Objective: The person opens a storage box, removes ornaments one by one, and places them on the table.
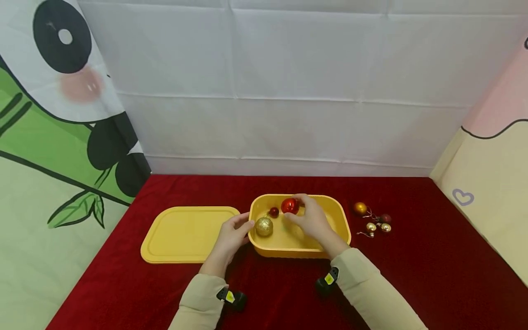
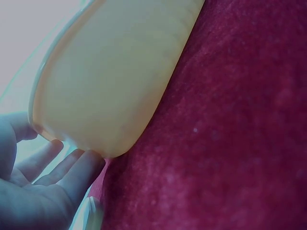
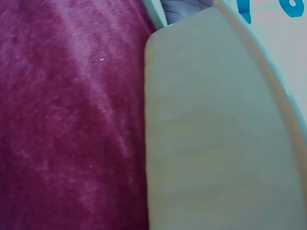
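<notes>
The right hand (image 1: 314, 221) reaches into the yellow container (image 1: 338, 215), fingers curled around a shiny red bauble (image 1: 289, 206) at its far wall. The left hand (image 1: 232, 235) grips the container's left rim, thumb on top and fingers (image 2: 72, 175) loosely bent under the edge, beside a gold glitter bauble (image 1: 264, 226).

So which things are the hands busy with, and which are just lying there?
In use:
- yellow box, gripped at its left edge by the left hand
- shiny red ball, held by the right hand
- gold glitter ball and small dark red ball, inside the box

Just lying there:
- yellow lid
- loose baubles on the red cloth
</notes>
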`<state>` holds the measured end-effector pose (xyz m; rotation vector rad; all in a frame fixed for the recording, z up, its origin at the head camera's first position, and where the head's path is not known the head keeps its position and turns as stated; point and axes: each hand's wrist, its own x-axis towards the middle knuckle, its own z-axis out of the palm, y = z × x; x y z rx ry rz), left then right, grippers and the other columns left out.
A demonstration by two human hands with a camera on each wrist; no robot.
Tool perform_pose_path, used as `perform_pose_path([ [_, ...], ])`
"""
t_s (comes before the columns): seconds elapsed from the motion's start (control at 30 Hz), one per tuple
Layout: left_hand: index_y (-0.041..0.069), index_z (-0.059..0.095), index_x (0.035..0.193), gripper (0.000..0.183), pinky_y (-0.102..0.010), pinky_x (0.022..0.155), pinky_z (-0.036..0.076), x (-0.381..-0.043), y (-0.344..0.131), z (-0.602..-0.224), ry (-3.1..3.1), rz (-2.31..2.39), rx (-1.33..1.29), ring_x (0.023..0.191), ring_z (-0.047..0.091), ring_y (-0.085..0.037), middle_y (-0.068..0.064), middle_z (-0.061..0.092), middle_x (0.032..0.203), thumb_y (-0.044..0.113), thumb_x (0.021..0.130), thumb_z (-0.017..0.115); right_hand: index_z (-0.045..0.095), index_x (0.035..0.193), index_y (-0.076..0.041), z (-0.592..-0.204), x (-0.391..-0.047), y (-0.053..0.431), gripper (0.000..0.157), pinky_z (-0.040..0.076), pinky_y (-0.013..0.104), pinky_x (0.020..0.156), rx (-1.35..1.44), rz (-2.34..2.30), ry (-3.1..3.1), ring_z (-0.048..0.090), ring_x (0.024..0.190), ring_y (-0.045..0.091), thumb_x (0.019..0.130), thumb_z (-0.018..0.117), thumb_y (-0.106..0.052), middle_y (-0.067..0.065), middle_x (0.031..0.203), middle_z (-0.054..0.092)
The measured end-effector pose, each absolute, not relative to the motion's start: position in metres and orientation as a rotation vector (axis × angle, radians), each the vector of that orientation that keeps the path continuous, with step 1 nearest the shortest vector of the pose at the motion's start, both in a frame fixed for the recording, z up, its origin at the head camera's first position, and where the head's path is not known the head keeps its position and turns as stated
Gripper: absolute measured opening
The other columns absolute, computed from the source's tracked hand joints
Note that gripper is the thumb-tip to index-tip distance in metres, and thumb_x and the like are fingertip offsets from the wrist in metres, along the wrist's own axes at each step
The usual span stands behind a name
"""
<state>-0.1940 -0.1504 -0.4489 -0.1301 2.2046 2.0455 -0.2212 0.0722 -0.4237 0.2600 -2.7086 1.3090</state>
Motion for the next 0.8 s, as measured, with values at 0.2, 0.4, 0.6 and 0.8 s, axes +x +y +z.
perform_pose_path([
  [0.2,0.006,0.052,0.134,0.042,-0.038,0.087,0.054,-0.194,-0.15,-0.45,2.193,2.063,-0.118,0.112,0.057,-0.025,-0.018,0.053,0.132,0.019,0.094,0.057,0.053,0.128,-0.006,-0.418,-0.218,0.074,0.056,0.045,0.045,0.099,0.329,1.334,-2.612,0.055,0.114,0.028,0.079,0.077,-0.02,0.014,0.121,0.06],
  [0.4,0.006,0.05,0.135,0.044,-0.038,0.088,0.054,-0.194,-0.15,-0.449,2.186,2.073,-0.117,0.113,0.057,-0.025,-0.018,0.052,0.133,0.02,0.094,0.057,0.053,0.129,-0.007,-0.408,-0.211,0.076,0.057,0.047,0.047,0.095,0.372,1.344,-2.567,0.054,0.115,0.028,0.079,0.077,-0.021,0.013,0.123,0.057],
  [0.6,0.007,0.049,0.136,0.045,-0.038,0.089,0.054,-0.193,-0.15,-0.449,2.193,2.054,-0.124,0.114,0.056,-0.025,-0.018,0.052,0.134,0.022,0.095,0.057,0.054,0.128,-0.005,-0.401,-0.202,0.076,0.056,0.047,0.048,0.093,0.423,1.349,-2.475,0.054,0.113,0.028,0.079,0.077,-0.018,0.014,0.123,0.056],
  [0.8,0.007,0.049,0.137,0.045,-0.04,0.089,0.053,-0.193,-0.15,-0.449,2.198,2.046,-0.111,0.116,0.056,-0.027,-0.018,0.051,0.134,0.022,0.095,0.056,0.056,0.125,-0.005,-0.392,-0.192,0.079,0.054,0.046,0.044,0.091,0.455,1.303,-2.389,0.053,0.109,0.028,0.077,0.078,-0.016,0.014,0.12,0.057],
])
